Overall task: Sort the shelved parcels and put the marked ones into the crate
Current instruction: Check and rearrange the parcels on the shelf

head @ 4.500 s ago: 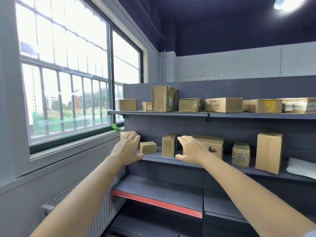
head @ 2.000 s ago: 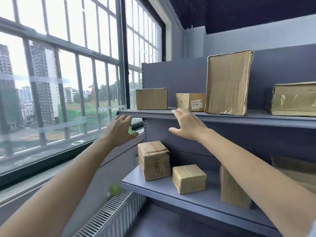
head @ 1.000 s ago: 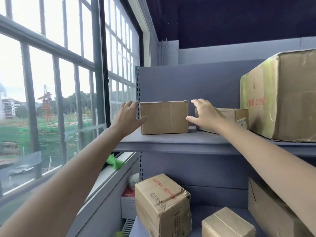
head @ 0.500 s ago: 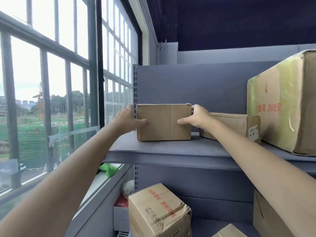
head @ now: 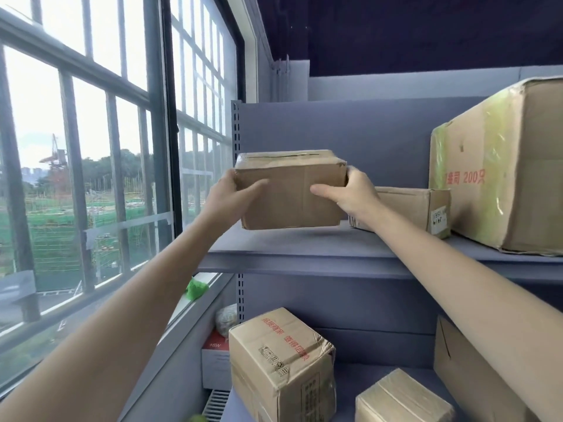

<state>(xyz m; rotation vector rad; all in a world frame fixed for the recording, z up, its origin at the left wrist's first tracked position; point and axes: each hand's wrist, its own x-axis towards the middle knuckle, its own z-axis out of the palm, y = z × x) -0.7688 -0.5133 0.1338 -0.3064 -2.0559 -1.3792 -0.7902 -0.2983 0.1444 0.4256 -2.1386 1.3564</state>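
Observation:
A plain brown cardboard parcel (head: 291,190) hangs tilted just above the left end of the grey top shelf (head: 304,248). My left hand (head: 231,199) grips its left end, thumb across the front face. My right hand (head: 347,196) grips its right end, thumb on the front. No mark shows on the faces I can see. The crate is out of view.
On the top shelf sit a small labelled box (head: 420,208) and a large taped box with red print (head: 502,172). The shelf below holds a red-printed box (head: 280,363), a small box (head: 402,400) and a box at the right (head: 463,367). A barred window (head: 91,166) runs along the left.
Both hands closed round the ends of the leftmost top-shelf parcel and lifted it off the shelf towards me. Before that I stepped close to the shelving and reached up.

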